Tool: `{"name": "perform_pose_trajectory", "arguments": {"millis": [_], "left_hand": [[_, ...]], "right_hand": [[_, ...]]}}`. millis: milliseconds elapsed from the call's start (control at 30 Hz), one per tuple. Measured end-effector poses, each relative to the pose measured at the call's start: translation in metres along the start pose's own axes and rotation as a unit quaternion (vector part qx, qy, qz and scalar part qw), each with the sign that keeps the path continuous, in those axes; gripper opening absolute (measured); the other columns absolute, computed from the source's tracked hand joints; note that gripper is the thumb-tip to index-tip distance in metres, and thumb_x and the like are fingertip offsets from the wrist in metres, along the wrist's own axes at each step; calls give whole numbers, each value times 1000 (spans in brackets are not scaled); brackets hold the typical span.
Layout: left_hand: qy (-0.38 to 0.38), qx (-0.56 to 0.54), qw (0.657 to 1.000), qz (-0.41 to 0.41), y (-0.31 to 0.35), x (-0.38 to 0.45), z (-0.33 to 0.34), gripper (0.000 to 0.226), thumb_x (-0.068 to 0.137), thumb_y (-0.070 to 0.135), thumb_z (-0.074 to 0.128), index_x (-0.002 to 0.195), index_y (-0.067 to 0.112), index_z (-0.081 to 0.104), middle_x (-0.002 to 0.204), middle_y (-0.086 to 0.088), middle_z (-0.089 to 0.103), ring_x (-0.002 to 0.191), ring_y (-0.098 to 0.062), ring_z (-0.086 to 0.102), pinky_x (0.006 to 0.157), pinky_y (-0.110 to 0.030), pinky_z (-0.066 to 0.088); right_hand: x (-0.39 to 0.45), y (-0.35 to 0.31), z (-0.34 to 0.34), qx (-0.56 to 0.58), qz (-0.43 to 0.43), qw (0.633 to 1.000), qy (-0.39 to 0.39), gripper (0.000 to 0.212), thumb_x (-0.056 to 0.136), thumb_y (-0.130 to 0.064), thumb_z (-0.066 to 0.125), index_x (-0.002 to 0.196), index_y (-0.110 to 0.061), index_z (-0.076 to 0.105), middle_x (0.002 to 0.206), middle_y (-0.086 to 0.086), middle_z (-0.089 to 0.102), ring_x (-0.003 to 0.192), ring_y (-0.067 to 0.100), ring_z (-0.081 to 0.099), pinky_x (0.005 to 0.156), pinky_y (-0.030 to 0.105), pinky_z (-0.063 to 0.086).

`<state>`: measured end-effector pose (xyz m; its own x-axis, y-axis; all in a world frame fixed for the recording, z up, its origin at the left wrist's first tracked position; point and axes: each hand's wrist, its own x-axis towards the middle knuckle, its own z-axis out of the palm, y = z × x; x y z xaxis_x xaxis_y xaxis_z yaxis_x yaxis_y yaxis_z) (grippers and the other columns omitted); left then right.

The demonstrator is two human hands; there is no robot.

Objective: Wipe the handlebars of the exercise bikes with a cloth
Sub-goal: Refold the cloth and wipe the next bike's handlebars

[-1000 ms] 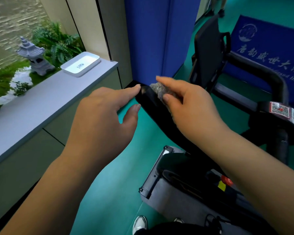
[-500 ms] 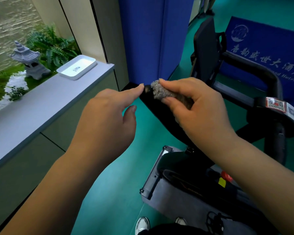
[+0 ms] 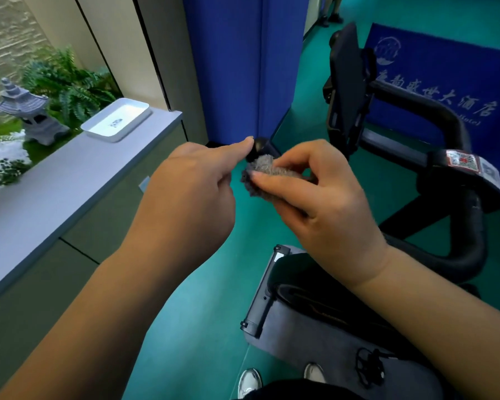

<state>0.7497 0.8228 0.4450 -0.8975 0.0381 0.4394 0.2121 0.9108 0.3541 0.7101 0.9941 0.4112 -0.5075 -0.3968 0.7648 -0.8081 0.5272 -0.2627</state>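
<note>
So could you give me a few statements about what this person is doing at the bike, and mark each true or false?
1. The right hand pinches a fuzzy grey cloth. True.
2. The left hand holds the cloth. False: it holds nothing; its forefinger touches the black handlebar tip.
3. A white tray sits on the grey ledge. True.
4. The floor is red. False: it is teal green.

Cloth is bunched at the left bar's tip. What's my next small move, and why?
Probably draw the grey cloth back along the left handlebar toward you. The right hand pinches the cloth just below the bar's end, where the left hand touches with a fingertip, so the tip looks covered.
</note>
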Motion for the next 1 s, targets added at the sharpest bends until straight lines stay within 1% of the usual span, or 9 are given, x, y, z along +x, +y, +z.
{"name": "perform_pose_trajectory", "arguments": {"millis": [67,167,267,400,533,667,767,900,1000], "left_hand": [[0,-7,1000,6,-2,0,0,49,83,1,54,129,17,60,101,-8,69,96,-16,49,72,-11,23],[14,-12,1000,14,-3,0,3,48,85,-2,56,130,16,58,120,-1,65,110,-23,53,85,-6,23],[41,-23,998,33,1,1,7,46,85,1,56,129,14,58,127,-1,60,115,-22,50,97,-1,18],[35,-7,996,80,4,4,12,41,85,12,55,127,12,60,127,0,59,113,-26,52,101,-9,19],[48,11,993,109,3,7,12,36,89,18,56,124,12,63,125,0,61,109,-30,54,103,-16,21],[84,-6,982,166,14,2,14,27,89,13,57,113,10,70,118,0,65,108,-28,54,101,-34,38],[68,-2,978,198,19,-2,23,25,89,13,57,109,12,72,115,0,67,109,-29,56,94,-47,43],[55,8,978,202,18,-4,30,27,87,11,58,110,12,72,116,0,67,113,-28,55,99,-43,40],[51,1,979,197,15,-7,31,29,88,10,57,113,13,70,120,2,65,117,-26,52,102,-43,38]], "right_hand": [[-20,5,-8,-27,5,1000,-14,18,92,-13,64,106,-7,73,94,19,59,83,35,55,68,43,46],[-44,7,-22,-61,38,997,-36,20,89,-11,66,108,-8,73,96,16,59,85,32,55,71,42,46],[-35,5,-18,-36,81,996,-5,22,89,-11,67,110,-8,72,97,14,59,86,29,56,74,39,48],[-26,3,-18,-13,101,995,-3,24,89,-11,67,112,-10,71,97,11,60,87,26,58,76,36,49],[-60,8,-45,-68,129,989,-33,25,88,-7,66,112,-12,71,96,8,59,86,26,55,73,39,47],[-64,4,-47,-81,178,980,-20,25,86,-4,67,109,-13,72,95,5,59,86,24,55,74,38,47],[-43,3,-30,-71,196,978,-10,25,86,-8,67,110,-13,72,93,3,59,87,22,56,75,34,48],[-50,8,-42,-68,184,980,-43,26,87,-13,64,112,-15,71,92,3,59,86,23,56,73,38,48],[-76,8,-69,-88,195,975,-64,25,89,-8,63,111,-17,71,95,2,59,88,22,55,73,39,49]]}}
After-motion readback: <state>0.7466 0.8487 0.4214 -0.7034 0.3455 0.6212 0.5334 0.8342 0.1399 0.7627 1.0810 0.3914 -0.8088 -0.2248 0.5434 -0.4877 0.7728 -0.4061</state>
